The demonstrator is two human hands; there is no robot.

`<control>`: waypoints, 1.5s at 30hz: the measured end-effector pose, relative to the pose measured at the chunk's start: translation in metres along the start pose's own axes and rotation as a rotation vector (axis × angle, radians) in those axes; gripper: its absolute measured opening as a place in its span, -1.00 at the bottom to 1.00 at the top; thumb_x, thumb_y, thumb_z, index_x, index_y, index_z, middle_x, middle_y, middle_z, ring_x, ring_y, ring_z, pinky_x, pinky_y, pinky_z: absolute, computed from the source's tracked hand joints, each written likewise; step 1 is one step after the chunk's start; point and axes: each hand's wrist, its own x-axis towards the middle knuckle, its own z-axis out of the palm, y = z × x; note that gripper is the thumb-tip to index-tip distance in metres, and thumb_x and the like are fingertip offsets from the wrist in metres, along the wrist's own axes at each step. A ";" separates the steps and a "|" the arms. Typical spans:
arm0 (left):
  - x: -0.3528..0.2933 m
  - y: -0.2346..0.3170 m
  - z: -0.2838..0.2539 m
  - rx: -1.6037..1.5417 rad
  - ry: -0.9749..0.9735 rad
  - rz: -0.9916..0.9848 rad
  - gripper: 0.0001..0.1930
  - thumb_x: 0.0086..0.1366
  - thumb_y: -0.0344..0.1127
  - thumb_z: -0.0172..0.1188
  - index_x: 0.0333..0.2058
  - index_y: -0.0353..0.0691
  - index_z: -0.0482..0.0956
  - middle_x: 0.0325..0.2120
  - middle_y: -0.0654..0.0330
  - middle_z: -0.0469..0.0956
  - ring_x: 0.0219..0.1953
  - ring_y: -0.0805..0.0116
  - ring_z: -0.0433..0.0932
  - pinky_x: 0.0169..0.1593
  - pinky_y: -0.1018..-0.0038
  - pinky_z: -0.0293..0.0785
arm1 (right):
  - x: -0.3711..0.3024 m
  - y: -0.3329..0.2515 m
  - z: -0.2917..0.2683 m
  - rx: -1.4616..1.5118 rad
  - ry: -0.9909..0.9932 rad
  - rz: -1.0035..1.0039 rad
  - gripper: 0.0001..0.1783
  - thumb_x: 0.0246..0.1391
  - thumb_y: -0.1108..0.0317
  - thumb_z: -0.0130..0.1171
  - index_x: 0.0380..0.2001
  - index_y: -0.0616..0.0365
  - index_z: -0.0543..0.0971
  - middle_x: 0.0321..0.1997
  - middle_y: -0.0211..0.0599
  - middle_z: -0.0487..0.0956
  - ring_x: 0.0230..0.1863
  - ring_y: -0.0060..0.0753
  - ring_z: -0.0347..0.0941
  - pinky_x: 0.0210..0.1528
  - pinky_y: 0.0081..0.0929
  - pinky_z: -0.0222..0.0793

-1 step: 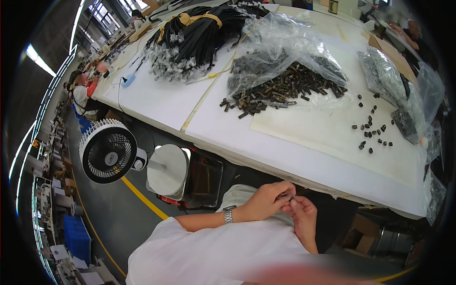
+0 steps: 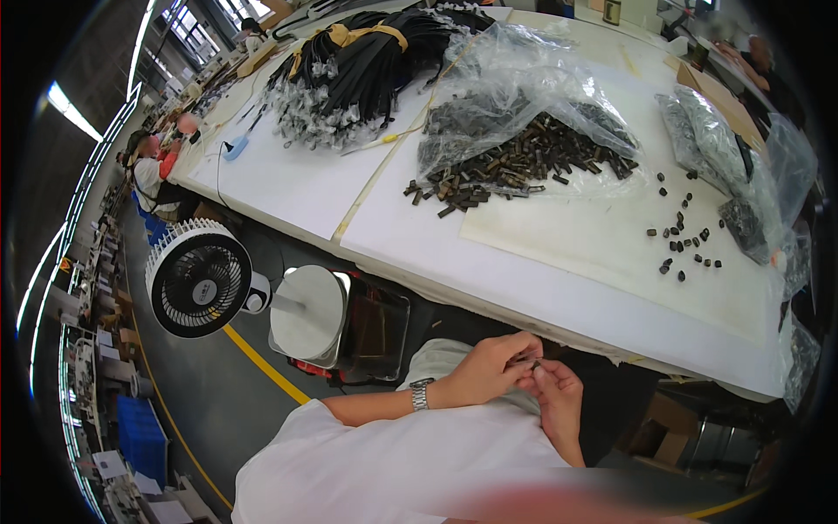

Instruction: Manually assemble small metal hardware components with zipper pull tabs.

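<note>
In front of my body, just off the table's near edge, my two hands meet. My left hand (image 2: 489, 370), with a metal watch on its wrist, is closed with its fingertips bent together. My right hand (image 2: 561, 397) pinches a small dark piece (image 2: 536, 364) between thumb and finger, right against the left fingertips. Fingers cover most of the piece, so its kind cannot be made out. On the table, a clear plastic bag (image 2: 515, 65) spills a heap of small dark brown tube-like pieces (image 2: 524, 157). Several short black pieces (image 2: 685, 236) lie scattered at the right.
A bundle of black straps (image 2: 375, 74) with clear-wrapped ends lies on the white table (image 2: 288, 183). Plastic bags (image 2: 711, 140) sit at its right end. A fan (image 2: 202, 284) and a round white-topped stand (image 2: 307, 310) occupy the near left. Another person (image 2: 155, 179) sits far left.
</note>
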 end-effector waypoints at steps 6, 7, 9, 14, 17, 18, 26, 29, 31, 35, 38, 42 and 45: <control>-0.002 -0.009 0.004 -0.160 0.048 -0.085 -0.74 0.32 -0.48 0.35 -0.04 -0.33 0.56 -0.24 0.22 0.62 -0.26 0.47 0.54 -0.16 0.48 0.53 | 0.000 0.002 0.002 -0.041 0.004 -0.038 -0.77 0.39 0.46 0.20 -0.01 0.41 0.63 -0.18 -0.10 0.74 -0.25 -0.37 0.72 -0.05 -0.43 0.67; -0.002 -0.009 0.003 -0.181 0.034 -0.122 -0.74 0.32 -0.47 0.36 -0.04 -0.33 0.57 -0.24 0.24 0.62 -0.27 0.49 0.53 -0.17 0.48 0.52 | -0.001 0.001 0.004 -0.042 0.007 -0.037 -0.77 0.39 0.46 0.20 -0.01 0.41 0.63 -0.18 -0.10 0.74 -0.25 -0.37 0.72 -0.05 -0.43 0.67; -0.002 -0.007 0.001 -0.142 0.017 -0.119 -0.75 0.33 -0.47 0.35 -0.05 -0.33 0.57 -0.25 0.24 0.62 -0.26 0.49 0.54 -0.18 0.49 0.51 | -0.003 -0.002 0.007 -0.096 0.011 -0.057 -0.78 0.42 0.44 0.18 -0.03 0.39 0.63 -0.17 -0.13 0.74 -0.24 -0.37 0.72 -0.05 -0.44 0.65; -0.003 -0.006 0.004 -0.007 0.053 0.034 -0.82 0.34 -0.50 0.32 -0.10 -0.30 0.59 -0.27 0.18 0.61 -0.27 0.40 0.60 -0.19 0.44 0.53 | -0.001 0.001 0.004 -0.020 -0.051 -0.042 -0.79 0.45 0.37 0.15 -0.08 0.34 0.62 -0.20 -0.19 0.71 -0.24 -0.42 0.68 -0.04 -0.43 0.63; -0.003 -0.010 0.005 0.092 0.058 0.140 -0.84 0.33 -0.54 0.29 -0.13 -0.29 0.60 -0.27 0.12 0.61 -0.31 0.26 0.63 -0.20 0.39 0.57 | 0.003 0.006 -0.006 0.080 -0.135 0.035 -0.78 0.47 0.32 0.14 -0.11 0.29 0.62 -0.25 -0.24 0.69 -0.26 -0.46 0.63 -0.02 -0.40 0.63; -0.004 -0.010 0.004 0.122 0.050 0.161 -0.84 0.32 -0.55 0.28 -0.14 -0.29 0.60 -0.26 0.09 0.62 -0.32 0.21 0.64 -0.21 0.36 0.58 | 0.004 0.007 -0.010 0.137 -0.175 0.098 -0.77 0.48 0.29 0.14 -0.12 0.26 0.62 -0.27 -0.26 0.68 -0.27 -0.48 0.60 -0.01 -0.38 0.63; 0.000 0.002 0.003 -0.085 0.041 0.021 -0.84 0.31 -0.53 0.33 -0.14 -0.29 0.63 -0.33 0.21 0.64 -0.34 0.42 0.61 -0.26 0.51 0.53 | 0.006 0.006 -0.018 0.278 -0.240 0.164 -0.76 0.49 0.26 0.13 -0.05 0.24 0.61 -0.27 -0.37 0.63 -0.26 -0.53 0.57 0.01 -0.33 0.64; -0.001 -0.001 0.004 -0.064 0.055 0.050 -0.84 0.32 -0.51 0.35 -0.14 -0.28 0.63 -0.35 0.26 0.62 -0.35 0.52 0.54 -0.28 0.56 0.47 | 0.007 0.007 -0.020 0.332 -0.241 0.204 -0.76 0.48 0.28 0.15 -0.03 0.25 0.61 -0.27 -0.39 0.63 -0.27 -0.54 0.57 0.00 -0.34 0.64; 0.000 -0.001 0.004 -0.070 0.057 0.061 -0.84 0.32 -0.50 0.35 -0.14 -0.28 0.64 -0.34 0.25 0.63 -0.39 0.51 0.52 -0.32 0.55 0.45 | 0.006 0.008 -0.022 0.362 -0.232 0.225 -0.76 0.48 0.29 0.15 -0.02 0.25 0.61 -0.28 -0.40 0.62 -0.27 -0.54 0.57 0.00 -0.35 0.64; -0.001 0.003 0.002 -0.084 0.040 0.018 -0.84 0.32 -0.49 0.35 -0.13 -0.27 0.63 -0.34 0.26 0.63 -0.41 0.51 0.50 -0.34 0.54 0.43 | 0.006 0.004 -0.020 0.352 -0.227 0.219 -0.77 0.48 0.30 0.14 -0.01 0.25 0.61 -0.28 -0.42 0.62 -0.28 -0.55 0.55 -0.02 -0.35 0.64; 0.000 0.002 0.002 0.026 0.054 0.068 -0.84 0.32 -0.50 0.34 -0.13 -0.28 0.63 -0.34 0.27 0.63 -0.40 0.53 0.50 -0.34 0.54 0.43 | 0.007 0.003 -0.020 0.356 -0.213 0.233 -0.77 0.48 0.30 0.14 -0.02 0.25 0.61 -0.29 -0.42 0.61 -0.29 -0.55 0.54 -0.03 -0.36 0.63; 0.002 0.000 0.003 -0.029 0.055 0.051 -0.84 0.33 -0.49 0.34 -0.13 -0.29 0.63 -0.34 0.27 0.63 -0.38 0.57 0.49 -0.31 0.57 0.43 | 0.008 0.002 -0.021 0.365 -0.205 0.249 -0.79 0.46 0.31 0.17 -0.05 0.25 0.61 -0.30 -0.43 0.60 -0.30 -0.56 0.53 -0.04 -0.37 0.62; 0.002 -0.004 0.002 -0.118 0.041 -0.018 -0.84 0.34 -0.48 0.35 -0.13 -0.30 0.62 -0.34 0.30 0.61 -0.35 0.60 0.48 -0.27 0.59 0.44 | 0.008 0.001 -0.019 0.281 -0.184 0.221 -0.80 0.43 0.32 0.20 -0.08 0.26 0.62 -0.32 -0.42 0.61 -0.30 -0.56 0.54 -0.05 -0.39 0.62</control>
